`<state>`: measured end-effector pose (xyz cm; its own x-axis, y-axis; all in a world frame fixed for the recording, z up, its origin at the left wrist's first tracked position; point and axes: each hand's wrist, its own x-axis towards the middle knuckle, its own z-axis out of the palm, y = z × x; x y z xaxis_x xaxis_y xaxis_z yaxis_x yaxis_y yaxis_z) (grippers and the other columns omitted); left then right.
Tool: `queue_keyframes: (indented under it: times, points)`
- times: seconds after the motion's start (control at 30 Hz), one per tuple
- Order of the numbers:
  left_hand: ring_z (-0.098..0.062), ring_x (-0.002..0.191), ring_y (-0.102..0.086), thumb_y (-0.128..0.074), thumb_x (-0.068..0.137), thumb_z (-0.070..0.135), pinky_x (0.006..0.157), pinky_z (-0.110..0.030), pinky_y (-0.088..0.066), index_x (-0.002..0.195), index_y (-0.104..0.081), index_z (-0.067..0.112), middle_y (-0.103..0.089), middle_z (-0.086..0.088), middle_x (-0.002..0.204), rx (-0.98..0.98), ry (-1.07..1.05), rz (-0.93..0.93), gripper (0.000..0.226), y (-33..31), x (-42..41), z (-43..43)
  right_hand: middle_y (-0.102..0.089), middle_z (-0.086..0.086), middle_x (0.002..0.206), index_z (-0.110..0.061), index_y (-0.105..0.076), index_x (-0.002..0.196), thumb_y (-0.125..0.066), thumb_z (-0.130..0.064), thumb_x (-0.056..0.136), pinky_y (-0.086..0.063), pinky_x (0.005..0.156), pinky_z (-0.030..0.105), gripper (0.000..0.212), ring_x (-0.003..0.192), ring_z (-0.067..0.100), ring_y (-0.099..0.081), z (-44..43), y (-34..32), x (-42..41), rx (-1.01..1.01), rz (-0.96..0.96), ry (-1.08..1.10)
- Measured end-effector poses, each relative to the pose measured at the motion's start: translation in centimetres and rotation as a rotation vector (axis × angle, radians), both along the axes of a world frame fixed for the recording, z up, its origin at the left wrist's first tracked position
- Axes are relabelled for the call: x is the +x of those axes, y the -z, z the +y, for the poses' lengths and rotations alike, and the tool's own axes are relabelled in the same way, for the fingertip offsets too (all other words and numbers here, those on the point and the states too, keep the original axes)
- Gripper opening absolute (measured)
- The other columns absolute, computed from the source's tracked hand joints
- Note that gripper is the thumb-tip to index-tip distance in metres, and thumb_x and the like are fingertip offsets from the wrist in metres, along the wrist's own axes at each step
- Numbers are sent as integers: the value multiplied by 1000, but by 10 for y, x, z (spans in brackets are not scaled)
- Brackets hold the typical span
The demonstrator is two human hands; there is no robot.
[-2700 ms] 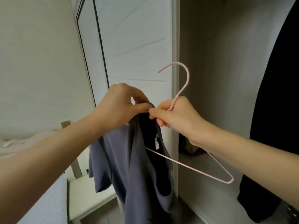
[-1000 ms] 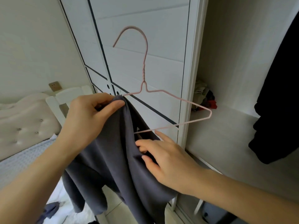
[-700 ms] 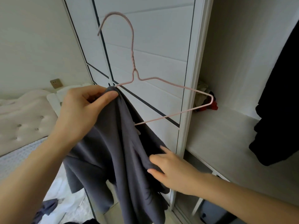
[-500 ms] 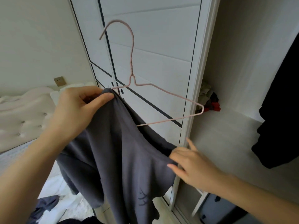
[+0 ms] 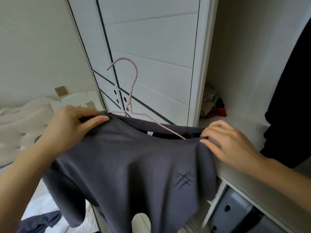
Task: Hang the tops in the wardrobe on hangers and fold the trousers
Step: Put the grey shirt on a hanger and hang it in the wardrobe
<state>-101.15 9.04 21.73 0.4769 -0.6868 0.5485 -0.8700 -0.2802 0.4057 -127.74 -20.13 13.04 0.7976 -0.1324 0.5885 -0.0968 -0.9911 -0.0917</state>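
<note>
Before the wardrobe (image 5: 151,47), both hands now pinch the grey top (image 5: 134,165): left hand (image 5: 72,126), right hand (image 5: 230,143). Its soft collar has been drawn over the thin pink wire hanger (image 5: 133,91).

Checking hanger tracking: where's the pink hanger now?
Head view, centre: pink hanger in the neck of the grey top, hook up before the white wardrobe door, between left hand and right hand.
</note>
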Motion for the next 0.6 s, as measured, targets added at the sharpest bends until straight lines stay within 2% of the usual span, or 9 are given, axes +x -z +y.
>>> queue_keyframes:
  times: [0.03,0.1,0.13,0.23,0.3,0.4,0.5,0.6]
  points:
    - [-3,69,-62,-59,82,61,65,-21,-45,76,-67,50,-69,16,78,4,14,23,14,0,-1,-2,-65,-4,88,-13,-68,90,-53,-29,94,-48,78,31,23,91,18,-58,0,-3,2,49,-14,-17]
    - [-2,69,-61,-67,87,51,64,-17,-44,72,-70,44,-69,15,74,9,52,58,17,2,-7,-11,-65,-5,90,-14,-68,91,-56,-21,94,-47,78,30,14,89,16,-61,3,-11,9,178,-37,-59]
    - [-7,71,-63,-66,87,48,65,-19,-45,73,-71,37,-70,12,73,12,76,71,19,4,-10,-16,-66,-6,90,-15,-68,92,-58,-17,95,-48,79,30,11,88,14,-62,8,-16,13,253,-47,-77]
    - [-18,74,-64,-62,86,60,68,-32,-47,79,-74,26,-70,4,74,18,151,89,36,7,-21,-28,-70,-3,89,-14,-67,93,-56,-8,95,-51,80,28,13,86,11,-66,26,-28,26,509,-71,-145]
    - [-22,74,-65,-57,86,62,69,-36,-47,81,-74,22,-70,2,73,18,157,67,44,8,-24,-33,-70,-4,87,-17,-63,93,-52,-7,97,-52,80,26,16,86,9,-67,37,-33,33,656,-68,-179]
    - [-20,65,-57,-58,87,56,63,-34,-44,73,-69,21,-63,0,64,30,156,48,40,9,-24,-36,-67,-10,82,-24,-58,92,-47,-8,99,-46,76,16,21,81,2,-63,41,-36,40,774,-73,-179]
    - [-22,56,-45,-55,89,62,57,-32,-37,64,-57,14,-49,-4,55,66,116,10,54,10,-13,-25,-66,-7,81,-20,-60,92,-46,-3,99,-45,74,13,23,78,2,-61,32,-46,35,855,-151,-173]
    - [-16,58,-48,-50,85,64,57,-27,-38,65,-60,18,-53,1,58,57,52,19,51,15,3,-10,-66,-14,75,-20,-62,90,-48,-2,99,-43,70,9,24,73,-4,-58,15,-58,25,961,-232,-153]
